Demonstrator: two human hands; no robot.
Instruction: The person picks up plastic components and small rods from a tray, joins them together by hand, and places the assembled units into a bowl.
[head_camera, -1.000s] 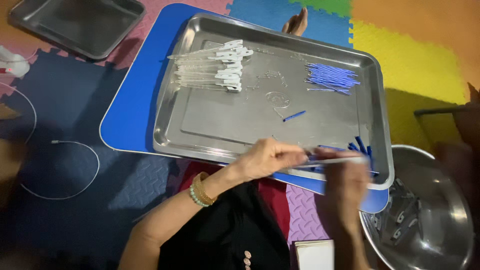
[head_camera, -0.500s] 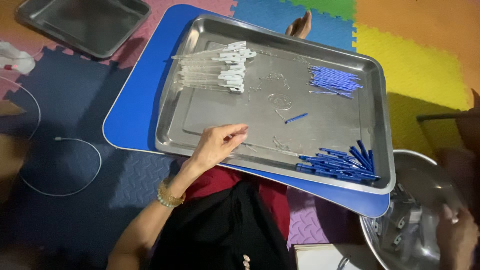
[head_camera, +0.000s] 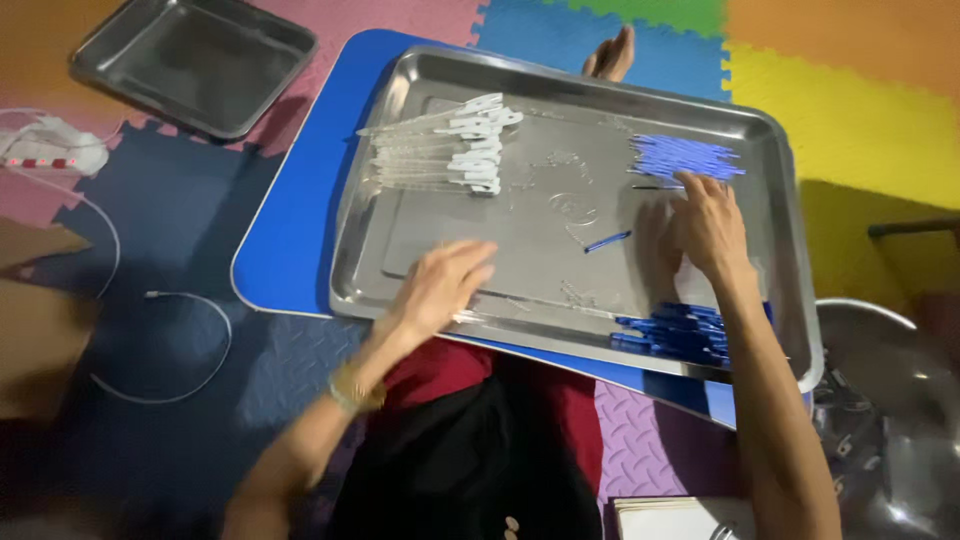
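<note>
On steel tray (head_camera: 400, 270), right hand (head_camera: 705, 225) grip spread beside light-blue sticks (head_camera: 685, 157), lengthwise left-right.

We take the blue board (head_camera: 290, 230) as our landmark. Beyond its far left corner lies a smaller empty steel tray (head_camera: 195, 65) on the foam mat. Left of the board we see a white cable (head_camera: 160, 345) looping over dark blue tiles, and a white power strip (head_camera: 45, 150) farther left. Right of the board sits a round metal bowl (head_camera: 890, 420). Yellow, orange and green tiles (head_camera: 850, 110) lie beyond its far right side.
</note>
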